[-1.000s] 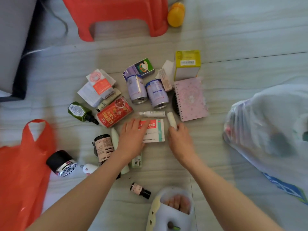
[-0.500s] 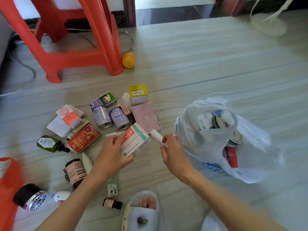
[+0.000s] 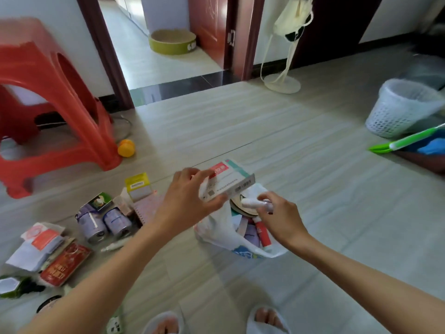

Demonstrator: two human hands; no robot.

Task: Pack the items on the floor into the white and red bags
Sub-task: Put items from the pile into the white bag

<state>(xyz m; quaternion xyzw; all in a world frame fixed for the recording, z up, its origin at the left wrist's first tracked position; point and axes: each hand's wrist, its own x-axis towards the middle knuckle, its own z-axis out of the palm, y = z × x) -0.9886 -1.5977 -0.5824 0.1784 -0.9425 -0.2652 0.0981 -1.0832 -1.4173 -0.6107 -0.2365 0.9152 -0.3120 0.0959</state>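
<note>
My left hand [image 3: 186,201] grips a white medicine box [image 3: 228,182] with a red and green label, held over the open mouth of the white bag [image 3: 216,231]. My right hand [image 3: 280,215] pinches a small white tube [image 3: 252,203] just above the same opening. Inside the bag lie several packed items, among them a red tube. Loose items stay on the floor at the left: two purple cans [image 3: 104,225], a red can [image 3: 63,265], a yellow-topped box [image 3: 137,188], a pink notebook [image 3: 148,208], white packets [image 3: 36,245] and a green bottle [image 3: 12,285]. The red bag is out of view.
A red plastic stool [image 3: 48,104] stands at the far left with a yellow ball [image 3: 126,148] beside it. A white mesh bin [image 3: 402,107] and a green-handled tool [image 3: 407,141] are at the right. A fan base [image 3: 281,84] stands by the doorway. My slippered feet [image 3: 267,319] are at the bottom.
Both hands lifted the medicine box and the white tube off the floor and carried them right, over the white bag's opening. The view swung up and right, so the red bag left the frame.
</note>
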